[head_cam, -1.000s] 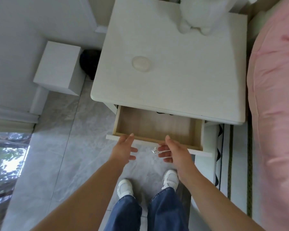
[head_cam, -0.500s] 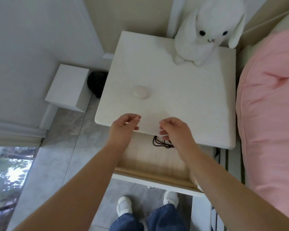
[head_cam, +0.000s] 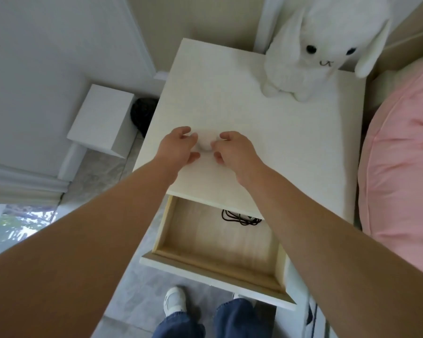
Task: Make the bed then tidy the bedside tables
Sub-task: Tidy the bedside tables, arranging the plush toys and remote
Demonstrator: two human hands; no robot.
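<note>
A small round white object (head_cam: 205, 143) lies on the white bedside table (head_cam: 291, 142), near its front left. My left hand (head_cam: 177, 148) curls round its left side and my right hand (head_cam: 233, 151) curls round its right side, fingertips touching it. Most of the object is hidden between my fingers. Below the tabletop the wooden drawer (head_cam: 220, 245) stands pulled out, with a coiled black cable (head_cam: 239, 217) at its back. The pink bedding (head_cam: 401, 167) lies along the right edge.
A white plush rabbit (head_cam: 310, 52) sits at the table's back right corner. Left of the table are a white box (head_cam: 100, 118) and a dark round thing (head_cam: 143, 113) on the grey floor. My shoes and jeans show below the drawer.
Both hands left the drawer front and rose over the tabletop, then reached forward and closed in on the round white object. The drawer stays open; the view tilted up.
</note>
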